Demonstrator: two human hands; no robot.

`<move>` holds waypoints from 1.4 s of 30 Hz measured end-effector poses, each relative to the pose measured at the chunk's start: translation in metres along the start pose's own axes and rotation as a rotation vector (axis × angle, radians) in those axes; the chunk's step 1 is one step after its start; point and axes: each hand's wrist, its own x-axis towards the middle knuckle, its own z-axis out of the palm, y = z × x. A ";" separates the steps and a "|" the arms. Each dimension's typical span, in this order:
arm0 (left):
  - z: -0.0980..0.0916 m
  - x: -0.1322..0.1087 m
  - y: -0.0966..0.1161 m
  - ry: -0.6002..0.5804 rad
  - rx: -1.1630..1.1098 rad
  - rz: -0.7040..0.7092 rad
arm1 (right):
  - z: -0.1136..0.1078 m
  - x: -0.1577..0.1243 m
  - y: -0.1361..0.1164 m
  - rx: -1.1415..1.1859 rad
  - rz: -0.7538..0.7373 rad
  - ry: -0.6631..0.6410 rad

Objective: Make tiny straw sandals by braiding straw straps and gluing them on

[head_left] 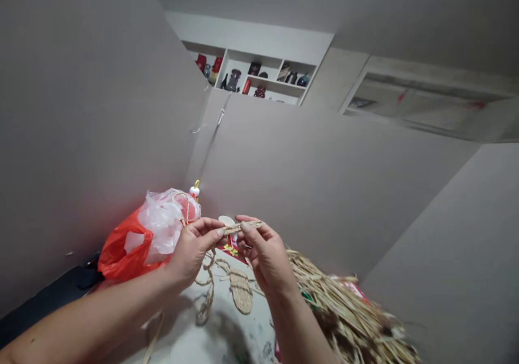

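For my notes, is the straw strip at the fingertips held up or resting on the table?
Held up: the left hand and right hand pinch the straw strip, with the white tabletop showing below.

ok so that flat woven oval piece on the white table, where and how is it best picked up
Probably the rounded near end of the woven piece, from the near side, pinching across its narrow width. It lies flat, longer than wide, with bare tabletop around that end, while braided cord lies beside the far end.
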 end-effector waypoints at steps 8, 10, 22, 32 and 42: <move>0.015 -0.024 0.026 -0.011 0.038 0.080 | 0.014 -0.012 -0.009 -0.102 -0.114 -0.096; 0.019 -0.027 0.031 -0.055 0.053 0.055 | 0.009 -0.017 -0.015 -0.138 -0.126 -0.124; 0.049 -0.023 0.036 -0.269 0.258 -0.116 | -0.021 -0.028 -0.045 -0.258 -0.166 -0.176; 0.060 -0.021 0.026 -0.360 0.293 -0.123 | -0.039 -0.021 -0.041 -0.201 -0.178 -0.202; 0.052 -0.016 0.022 -0.352 0.199 -0.203 | -0.033 -0.025 -0.041 -0.319 -0.175 -0.190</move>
